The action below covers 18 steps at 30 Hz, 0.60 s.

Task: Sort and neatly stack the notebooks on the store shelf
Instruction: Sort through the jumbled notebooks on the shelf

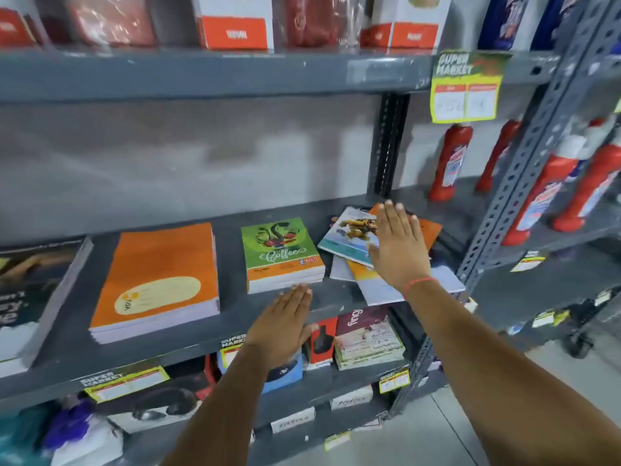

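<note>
On the grey middle shelf [235, 317] lie a neat stack of large orange notebooks [158, 280] and a smaller stack with a green "Coffee" cover [280, 250]. To their right is a messy pile of notebooks [353, 237], fanned out at angles, some orange, one with a cartoon cover on top. My right hand [398, 245] is flat with fingers together above that pile, holding nothing. My left hand [284, 322] hovers flat at the shelf's front edge, just below the green stack, also holding nothing.
A dark-covered stack [30, 290] lies at the far left of the shelf. Red bottles [450, 163] stand on the neighbouring rack to the right, past a perforated upright [524, 183]. Boxes fill the shelf above, and more books [366, 341] and boxes the shelves below.
</note>
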{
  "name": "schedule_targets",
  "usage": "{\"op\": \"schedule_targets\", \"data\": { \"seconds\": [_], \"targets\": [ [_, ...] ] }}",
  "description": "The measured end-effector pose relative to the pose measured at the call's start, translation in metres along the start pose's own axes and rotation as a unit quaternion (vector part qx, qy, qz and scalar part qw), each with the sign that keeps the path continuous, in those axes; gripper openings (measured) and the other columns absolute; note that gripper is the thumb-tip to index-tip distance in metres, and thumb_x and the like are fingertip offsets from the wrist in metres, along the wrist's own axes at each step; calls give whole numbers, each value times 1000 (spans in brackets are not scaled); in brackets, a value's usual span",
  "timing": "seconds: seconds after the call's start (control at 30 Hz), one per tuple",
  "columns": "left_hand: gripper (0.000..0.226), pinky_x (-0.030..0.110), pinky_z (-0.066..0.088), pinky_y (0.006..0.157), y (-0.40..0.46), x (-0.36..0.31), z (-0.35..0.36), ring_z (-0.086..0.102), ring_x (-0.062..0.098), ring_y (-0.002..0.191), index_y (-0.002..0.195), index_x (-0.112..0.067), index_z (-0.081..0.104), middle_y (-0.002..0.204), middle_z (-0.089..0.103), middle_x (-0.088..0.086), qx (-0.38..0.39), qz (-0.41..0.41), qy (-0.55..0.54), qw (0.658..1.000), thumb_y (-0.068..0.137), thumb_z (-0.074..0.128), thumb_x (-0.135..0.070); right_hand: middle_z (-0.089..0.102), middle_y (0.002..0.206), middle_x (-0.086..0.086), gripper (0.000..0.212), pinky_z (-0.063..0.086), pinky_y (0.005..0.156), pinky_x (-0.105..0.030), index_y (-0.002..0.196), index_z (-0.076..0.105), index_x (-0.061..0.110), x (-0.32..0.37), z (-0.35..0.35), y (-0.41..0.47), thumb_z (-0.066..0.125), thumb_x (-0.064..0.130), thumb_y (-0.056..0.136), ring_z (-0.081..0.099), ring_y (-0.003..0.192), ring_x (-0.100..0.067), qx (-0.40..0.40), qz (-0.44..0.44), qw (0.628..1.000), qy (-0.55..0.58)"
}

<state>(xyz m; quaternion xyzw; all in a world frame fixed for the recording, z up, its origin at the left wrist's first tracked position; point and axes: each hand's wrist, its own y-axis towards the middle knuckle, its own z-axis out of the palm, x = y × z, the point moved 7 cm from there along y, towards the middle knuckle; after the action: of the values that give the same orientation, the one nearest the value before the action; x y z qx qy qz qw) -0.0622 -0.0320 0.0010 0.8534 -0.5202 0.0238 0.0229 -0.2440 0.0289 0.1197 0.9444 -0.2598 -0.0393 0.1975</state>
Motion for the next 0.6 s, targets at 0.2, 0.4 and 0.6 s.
{"op": "schedule_targets", "data": {
  "seconds": [0.2, 0.4, 0.6],
  "targets": [
    [67, 37, 14, 114, 23, 0, 17, 30, 28, 138, 141, -2, 25, 151, 28, 16, -30, -52, -30, 998, 94, -4, -40, 12, 158, -10, 70, 9, 119, -44, 147, 12, 8, -12, 87, 23, 40, 40, 92, 7, 147, -26, 187, 1, 982, 40],
    [66, 40, 52, 88, 25, -2, 15, 64, 27, 108, 117, 1, 59, 120, 65, 17, -56, -56, 8, 997, 95, 5, -29, 18, 155, -18, 77, 19, 113, -48, 147, 9, 5, 2, 116, 38, 35, 51, 91, 17, 143, -32, 235, -40, 971, 8],
    [65, 40, 53, 87, 25, -4, 12, 65, 26, 107, 116, -1, 61, 118, 66, 15, -35, -70, 19, 997, 96, 6, -32, 48, 134, -25, 67, 44, 91, -42, 142, 19, 0, 7, 103, 44, 35, 45, 94, 50, 119, -37, 187, -119, 973, -62]
  ]
}}
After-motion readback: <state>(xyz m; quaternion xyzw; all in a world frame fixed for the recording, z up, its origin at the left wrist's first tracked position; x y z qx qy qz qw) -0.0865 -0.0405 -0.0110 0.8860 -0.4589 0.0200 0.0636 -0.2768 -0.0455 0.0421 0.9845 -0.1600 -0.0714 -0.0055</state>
